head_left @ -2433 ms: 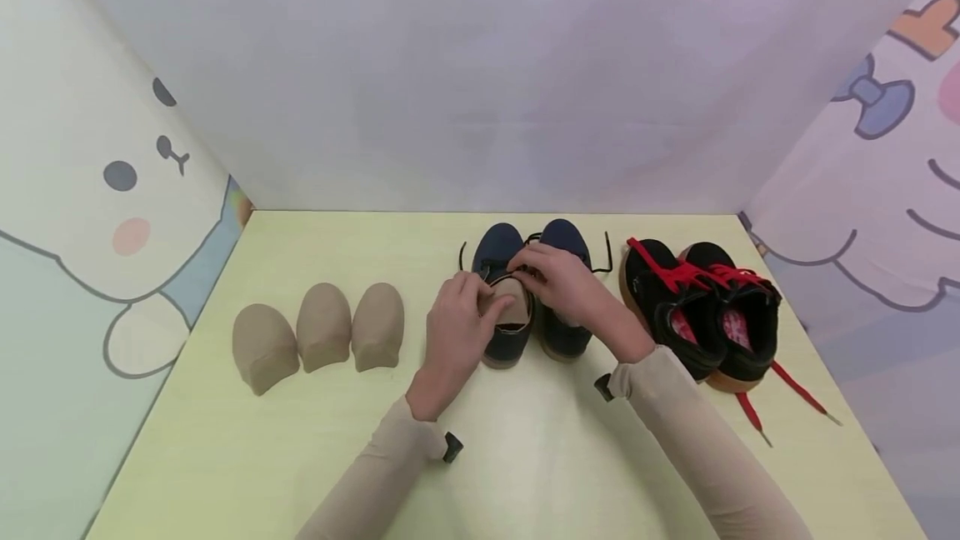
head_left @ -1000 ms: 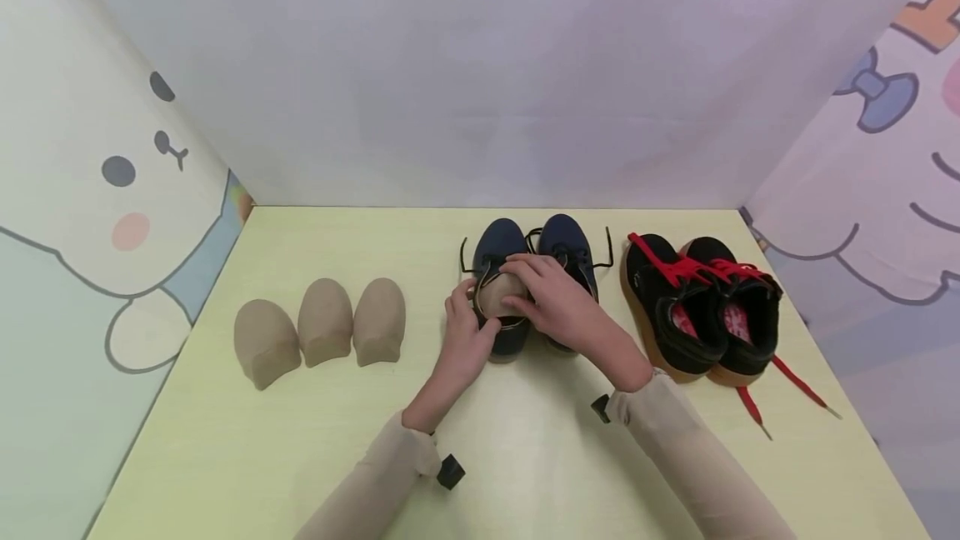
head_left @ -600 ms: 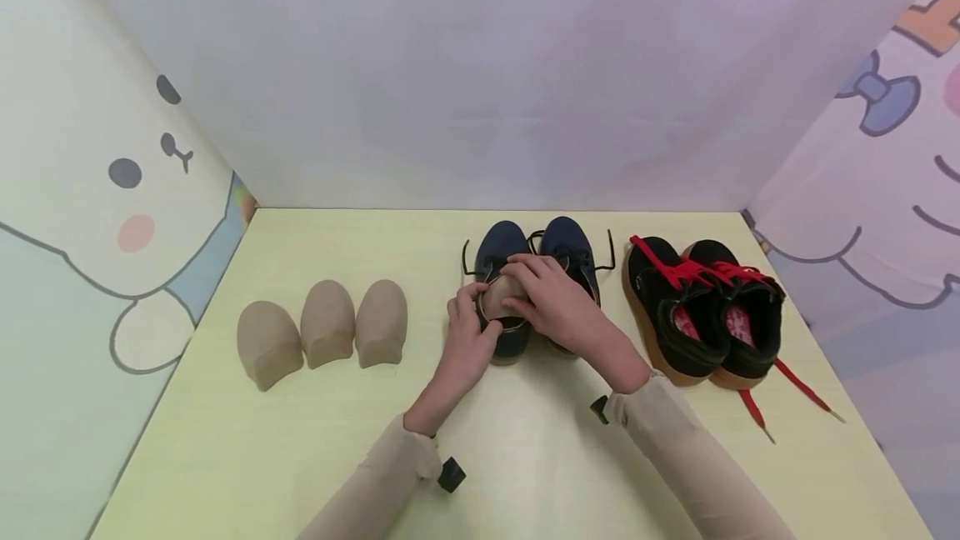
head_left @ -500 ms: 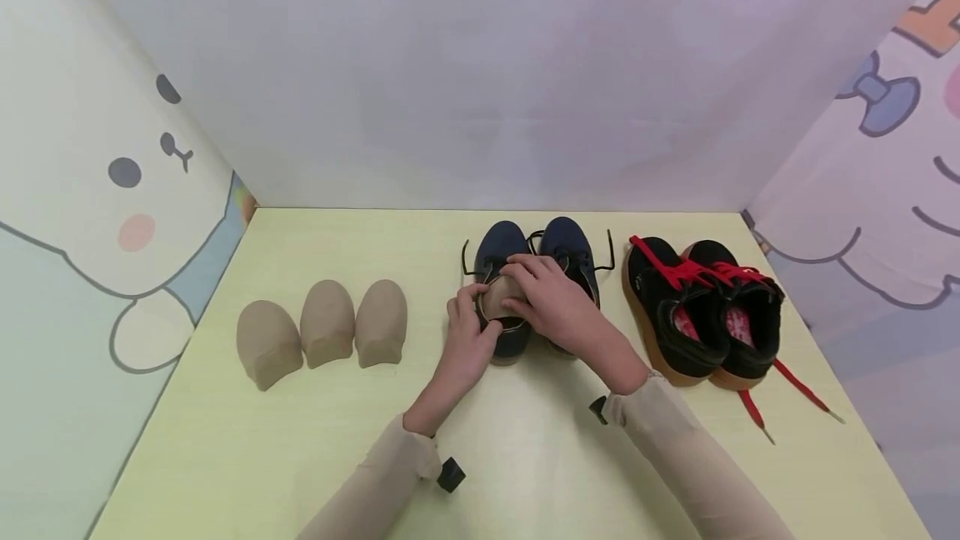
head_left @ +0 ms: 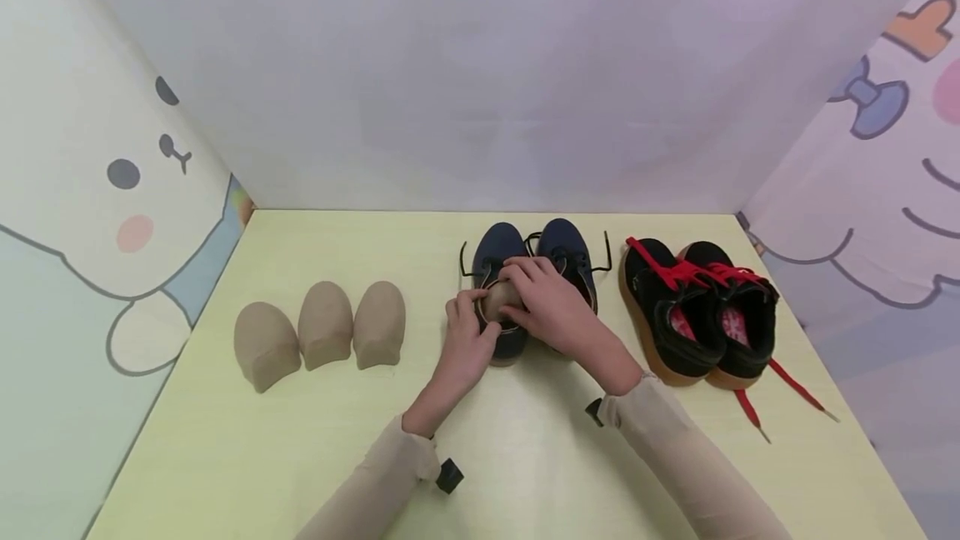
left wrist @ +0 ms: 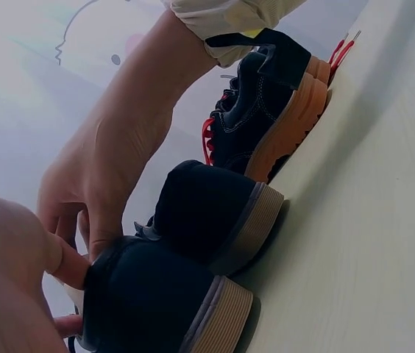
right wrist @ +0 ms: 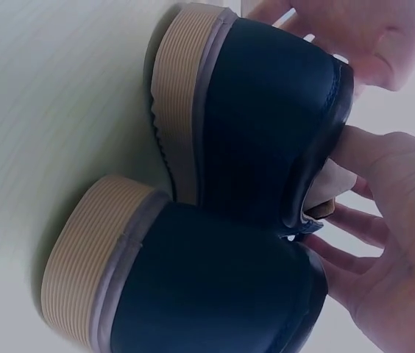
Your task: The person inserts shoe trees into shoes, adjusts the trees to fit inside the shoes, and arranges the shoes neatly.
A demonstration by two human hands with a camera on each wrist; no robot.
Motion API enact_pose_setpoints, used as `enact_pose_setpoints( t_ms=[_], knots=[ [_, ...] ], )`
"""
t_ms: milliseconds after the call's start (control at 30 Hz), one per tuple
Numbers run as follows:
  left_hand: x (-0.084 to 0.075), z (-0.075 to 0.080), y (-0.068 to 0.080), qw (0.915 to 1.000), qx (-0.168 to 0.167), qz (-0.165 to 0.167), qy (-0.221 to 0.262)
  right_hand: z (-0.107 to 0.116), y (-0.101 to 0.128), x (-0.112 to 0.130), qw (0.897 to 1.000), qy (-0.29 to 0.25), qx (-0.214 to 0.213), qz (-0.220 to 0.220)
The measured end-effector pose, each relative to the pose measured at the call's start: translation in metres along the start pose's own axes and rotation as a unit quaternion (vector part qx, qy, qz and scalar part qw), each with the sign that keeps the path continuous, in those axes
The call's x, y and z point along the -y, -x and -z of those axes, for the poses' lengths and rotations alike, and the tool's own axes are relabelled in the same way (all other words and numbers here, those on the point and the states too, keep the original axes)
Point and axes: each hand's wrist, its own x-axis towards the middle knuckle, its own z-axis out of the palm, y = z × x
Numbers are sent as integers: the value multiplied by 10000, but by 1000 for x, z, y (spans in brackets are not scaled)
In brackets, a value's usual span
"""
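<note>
In the head view, a beige molded toe-shaped shoe insert [head_left: 501, 300] sits in the opening of the left navy lace-up shoe [head_left: 498, 244]; its front end is hidden inside. My right hand [head_left: 553, 307] holds the insert from the right, thumb on its rear and fingers over its front. With thumb and fingers my left hand [head_left: 467, 348] grips the shoe's collar on the left side. The right wrist view shows a beige patch of the insert [right wrist: 332, 184] between shoe collar and right fingers. Right beside stands the other navy shoe [head_left: 561, 238], partly under my right hand.
Three similar beige inserts [head_left: 326, 323] lie in a row on the left of the pale table [head_left: 525, 457]. A pair of black sneakers [head_left: 690, 340] with red laces stands to the right, laces trailing on the table. Printed cloth walls [head_left: 480, 107] enclose the back and sides.
My left hand has shifted from near the tongue to the left collar. The right hand has come down from the tongue onto the insert and lately moved slightly left and toward me.
</note>
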Motion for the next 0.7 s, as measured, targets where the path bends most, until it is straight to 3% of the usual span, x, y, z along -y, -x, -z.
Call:
enact_pose_setpoints(
  t_ms=[233, 700],
  knots=[
    [0, 0, 2, 10000, -20, -30, 7, -2, -3, 1, 9998, 186, 3, 26],
    [2, 0, 1, 9999, 87, 49, 82, 6, -8, 4, 9984, 207, 468, -227]
  ],
)
